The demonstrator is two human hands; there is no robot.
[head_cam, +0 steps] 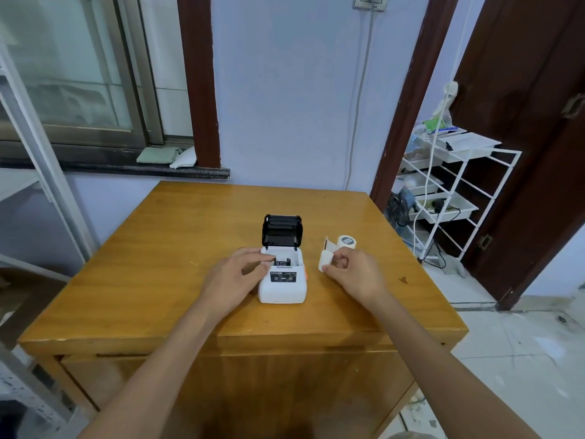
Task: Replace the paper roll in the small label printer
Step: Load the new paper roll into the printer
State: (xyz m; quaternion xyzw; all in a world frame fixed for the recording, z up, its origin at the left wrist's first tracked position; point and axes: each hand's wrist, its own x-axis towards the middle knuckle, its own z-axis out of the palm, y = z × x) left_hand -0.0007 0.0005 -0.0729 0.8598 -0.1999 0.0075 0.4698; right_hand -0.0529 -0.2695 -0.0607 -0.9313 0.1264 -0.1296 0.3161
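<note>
A small white label printer (282, 286) sits mid-table with its black lid (281, 230) flipped up and back. Its paper bay looks dark, with no roll in it. My left hand (240, 274) rests against the printer's left side, fingers reaching over the rim of the bay. My right hand (351, 274) is just right of the printer, pinching a small white paper roll (326, 259) with a loose strip sticking up. Another white paper roll (347, 241) stands on the table just behind that hand.
The wooden table (158, 280) ends close behind the printer at a blue wall. A white wire rack with trays (449, 191) stands to the right by a dark door. A window and metal shelving are on the left.
</note>
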